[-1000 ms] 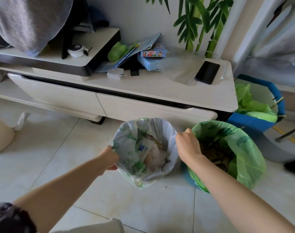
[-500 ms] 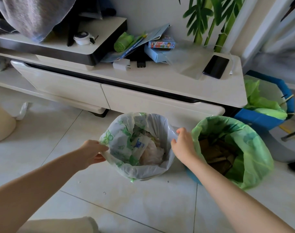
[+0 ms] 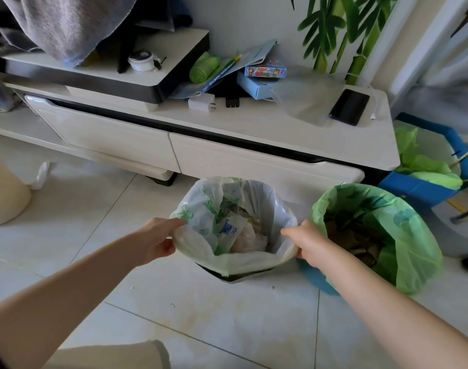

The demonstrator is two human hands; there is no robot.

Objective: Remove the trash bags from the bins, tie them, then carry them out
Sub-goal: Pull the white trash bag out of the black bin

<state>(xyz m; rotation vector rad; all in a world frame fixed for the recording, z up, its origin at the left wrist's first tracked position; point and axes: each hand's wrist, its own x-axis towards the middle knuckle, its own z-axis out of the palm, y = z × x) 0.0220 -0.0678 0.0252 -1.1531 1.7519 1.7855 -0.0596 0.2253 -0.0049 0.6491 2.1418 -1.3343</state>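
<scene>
While the white, green-printed plastic trash bag sits in its dark bin on the tiled floor, directly ahead of both arms, its mouth stands open upward between them. Left hand pinches the near-left rim; right hand grips the near-right rim, equally close, so I judge a straight upward pull. Just right stands a green-lined blue bin. A blue logo on a wrapper inside is unreadable.

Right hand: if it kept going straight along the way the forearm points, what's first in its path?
The right hand points up-left, across the mouth of the white trash bag whose rim it grips. Going on, it would likely meet the trash inside or the bag's far wall first; depth is unclear.
</scene>
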